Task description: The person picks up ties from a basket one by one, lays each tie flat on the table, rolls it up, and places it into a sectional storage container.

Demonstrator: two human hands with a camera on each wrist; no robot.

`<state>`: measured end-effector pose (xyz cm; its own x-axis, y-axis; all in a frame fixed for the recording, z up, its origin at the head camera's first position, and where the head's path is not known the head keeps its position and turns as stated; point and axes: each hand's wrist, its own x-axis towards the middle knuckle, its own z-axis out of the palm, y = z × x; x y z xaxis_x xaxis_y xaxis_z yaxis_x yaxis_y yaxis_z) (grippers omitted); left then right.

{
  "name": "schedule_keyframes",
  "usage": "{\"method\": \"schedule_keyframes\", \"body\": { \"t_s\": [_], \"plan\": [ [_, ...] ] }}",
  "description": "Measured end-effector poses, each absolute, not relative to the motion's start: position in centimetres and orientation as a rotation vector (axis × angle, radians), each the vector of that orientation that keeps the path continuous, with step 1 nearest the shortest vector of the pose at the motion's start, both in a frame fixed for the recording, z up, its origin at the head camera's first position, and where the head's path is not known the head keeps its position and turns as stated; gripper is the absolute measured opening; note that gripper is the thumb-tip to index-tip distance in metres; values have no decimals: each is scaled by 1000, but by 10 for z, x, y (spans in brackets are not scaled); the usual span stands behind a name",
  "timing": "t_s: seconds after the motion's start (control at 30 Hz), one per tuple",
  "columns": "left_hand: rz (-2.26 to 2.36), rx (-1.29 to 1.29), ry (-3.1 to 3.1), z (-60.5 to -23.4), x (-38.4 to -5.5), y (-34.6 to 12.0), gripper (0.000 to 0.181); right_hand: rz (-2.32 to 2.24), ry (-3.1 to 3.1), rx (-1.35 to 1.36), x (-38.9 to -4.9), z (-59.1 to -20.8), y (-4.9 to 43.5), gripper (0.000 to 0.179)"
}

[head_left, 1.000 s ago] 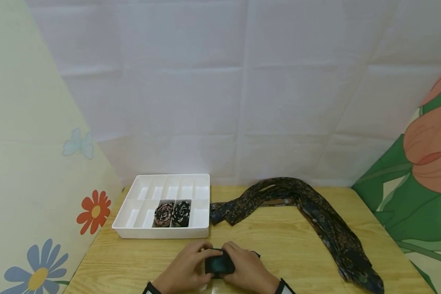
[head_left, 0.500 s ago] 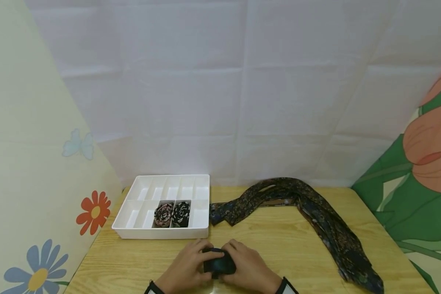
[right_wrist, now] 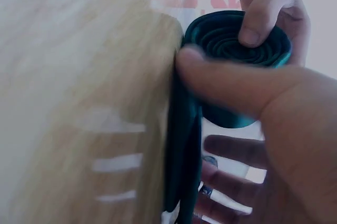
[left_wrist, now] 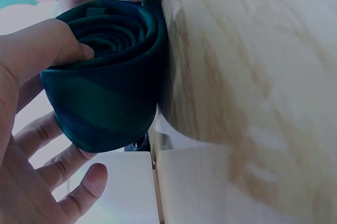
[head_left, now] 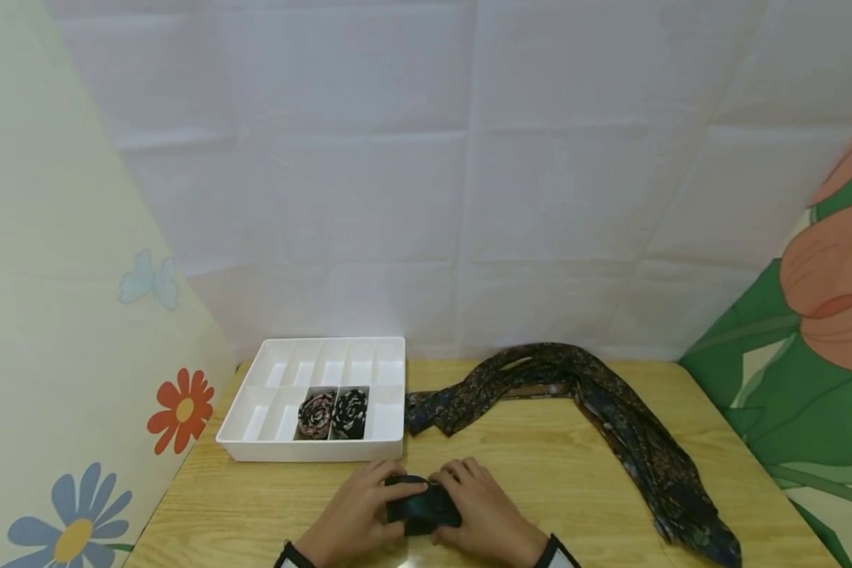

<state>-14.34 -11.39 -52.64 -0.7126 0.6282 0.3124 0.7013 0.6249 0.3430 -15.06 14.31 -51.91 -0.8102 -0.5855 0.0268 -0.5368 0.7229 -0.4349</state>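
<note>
A dark green and navy necktie, wound into a thick coil, stands on its edge on the table in front of me. My left hand grips the coil, its thumb pressing the spiral end and its fingers behind, as the left wrist view shows. The loose tail runs flat along the tabletop from the coil in the right wrist view. Across that tail and the coil's side lies the thumb of my right hand, slightly blurred, with its fingers bent around the far side.
A white divided tray stands at the back left. Two compartments hold rolled patterned neckties, one reddish, one black and white. Dark floral neckties curve across the table's back and right. Walls border the table.
The coil has turned between my hands and looks wider in the head view. Its right-hand tail end has gone from sight. My right hand's fingers have shifted slightly; tray and floral neckties stay put.
</note>
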Motion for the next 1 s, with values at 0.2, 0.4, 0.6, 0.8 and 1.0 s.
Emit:
{"method": "schedule_keyframes", "body": {
  "t_s": [0.2,0.4,0.6,0.8,1.0],
  "plan": [
    [-719,-1114,-2640,-530,-147,-110,61,-786,2812,-897,-150,-519,139,54],
    [-738,-1126,-2617,-531,-147,-107,49,-826,2758,-867,-152,-519,139,55],
    [-679,-1143,-2633,-530,-146,-105,62,-859,2711,-888,-154,-521,142,48],
    [-674,-1132,-2638,-535,-147,-105,65,-910,2671,-871,-153,-520,144,50],
    [-666,-1135,-2612,-536,-148,-104,64,-938,2632,-876,-155,-519,147,54]
  ]
}}
